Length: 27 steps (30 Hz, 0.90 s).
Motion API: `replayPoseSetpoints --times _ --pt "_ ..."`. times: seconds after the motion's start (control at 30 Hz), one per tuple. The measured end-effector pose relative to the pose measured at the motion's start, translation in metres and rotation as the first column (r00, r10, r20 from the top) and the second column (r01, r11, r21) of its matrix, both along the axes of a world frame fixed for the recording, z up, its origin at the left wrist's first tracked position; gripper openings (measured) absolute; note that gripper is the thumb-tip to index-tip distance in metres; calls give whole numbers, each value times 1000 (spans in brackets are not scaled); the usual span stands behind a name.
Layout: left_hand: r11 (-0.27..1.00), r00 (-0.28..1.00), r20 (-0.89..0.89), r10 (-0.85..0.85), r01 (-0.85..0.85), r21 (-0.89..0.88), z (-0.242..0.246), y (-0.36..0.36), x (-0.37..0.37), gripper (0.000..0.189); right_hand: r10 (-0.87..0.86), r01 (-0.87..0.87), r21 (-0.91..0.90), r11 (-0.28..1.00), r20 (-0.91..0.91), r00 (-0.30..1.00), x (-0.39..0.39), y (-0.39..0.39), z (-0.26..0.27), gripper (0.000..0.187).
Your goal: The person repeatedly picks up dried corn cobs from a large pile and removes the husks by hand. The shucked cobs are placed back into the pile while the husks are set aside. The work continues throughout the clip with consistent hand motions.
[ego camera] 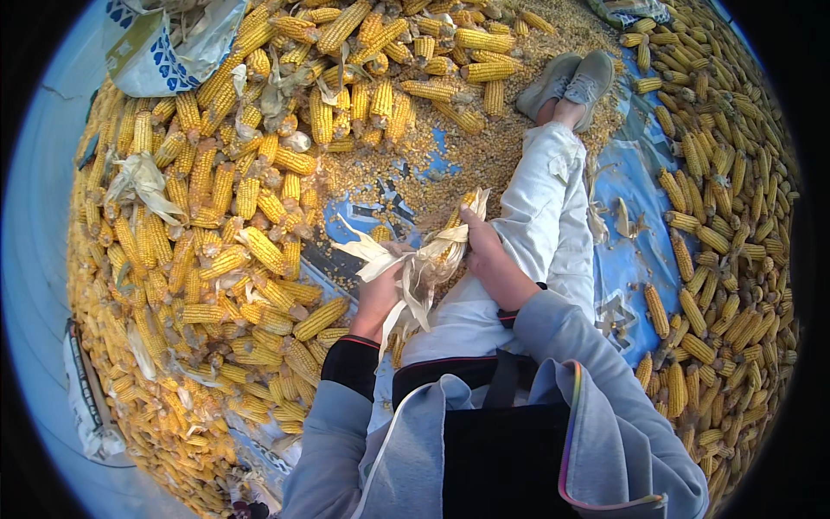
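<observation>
Between my hands, above my lap, is one ear of corn [458,211] with dry, pale husk leaves peeled partly back from its yellow kernels. My right hand [486,250] grips the ear along its side, thumb near the upper end. At the lower left, my left hand [382,285] is closed on the dry husk [373,252], with strips sticking out past the fingers. Silk and loose husk hang between the two hands. My left fingertips are partly hidden by the husk.
Husked corn cobs [214,259] lie heaped at the left, and another heap [720,259] covers the right. Loose kernels [467,152] spread over a blue sheet [622,188] beside my outstretched legs [545,194]. A printed plastic sack [188,52] with husks is at the upper left.
</observation>
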<state>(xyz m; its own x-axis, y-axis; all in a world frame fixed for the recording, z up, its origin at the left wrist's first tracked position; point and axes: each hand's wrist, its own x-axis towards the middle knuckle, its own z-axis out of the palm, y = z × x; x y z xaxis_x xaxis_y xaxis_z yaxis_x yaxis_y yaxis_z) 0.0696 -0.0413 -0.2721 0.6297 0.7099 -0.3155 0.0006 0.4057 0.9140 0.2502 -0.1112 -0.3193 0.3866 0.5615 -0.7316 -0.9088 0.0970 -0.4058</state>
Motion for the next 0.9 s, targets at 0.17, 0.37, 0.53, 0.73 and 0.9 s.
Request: replayPoseSetpoints --times 0.17,0.37,0.53,0.73,0.9 --pt "994 978 207 -14 35 -99 -36 -12 -43 19 -46 56 -82 995 127 991 5 6 -15 44" --pt "934 888 -291 356 -327 145 -24 45 -79 16 21 13 -85 996 380 925 13 12 -21 42" --pt "948 918 -356 -176 255 190 -9 64 -16 22 33 -83 161 983 291 956 5 8 -12 45" --pt "858 841 -170 -513 499 -120 -21 -10 56 55 -10 -11 89 996 241 970 13 -6 0 32" --pt "929 949 -24 -314 302 -212 -18 -24 56 51 -232 208 145 967 176 957 14 -3 -5 26"
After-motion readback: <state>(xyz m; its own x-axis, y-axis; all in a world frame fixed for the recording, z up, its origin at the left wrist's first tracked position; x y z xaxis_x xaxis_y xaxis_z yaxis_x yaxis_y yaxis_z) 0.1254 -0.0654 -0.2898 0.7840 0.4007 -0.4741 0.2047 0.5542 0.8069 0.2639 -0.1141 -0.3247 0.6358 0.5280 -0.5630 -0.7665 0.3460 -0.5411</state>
